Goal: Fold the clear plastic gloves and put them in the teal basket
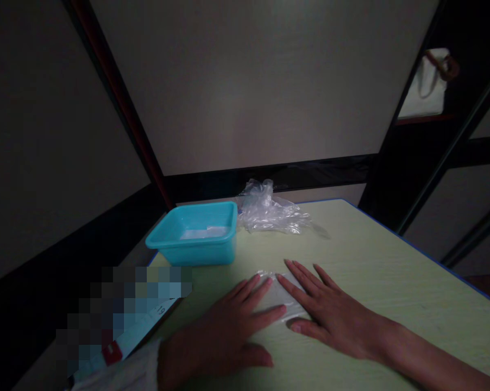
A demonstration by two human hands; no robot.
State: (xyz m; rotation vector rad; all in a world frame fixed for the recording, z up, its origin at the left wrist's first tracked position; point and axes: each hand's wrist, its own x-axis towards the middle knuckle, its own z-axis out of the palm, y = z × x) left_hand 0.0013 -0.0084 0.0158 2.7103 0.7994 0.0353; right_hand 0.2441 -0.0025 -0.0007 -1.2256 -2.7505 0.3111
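My left hand [224,331] and my right hand [324,307] lie flat on the pale green table [391,282], fingers stretched out and apart. Both press on a flat sheet of clear plastic [280,296], which shows between the two hands; most of it is hard to make out in the dim light. Neither hand grips anything.
A turquoise plastic tub [196,232] with something pale inside stands at the table's far left. A crumpled heap of clear plastic bags [269,209] lies beside it at the back edge. A white bag [428,81] hangs at the upper right. A blurred patch covers the lower left.
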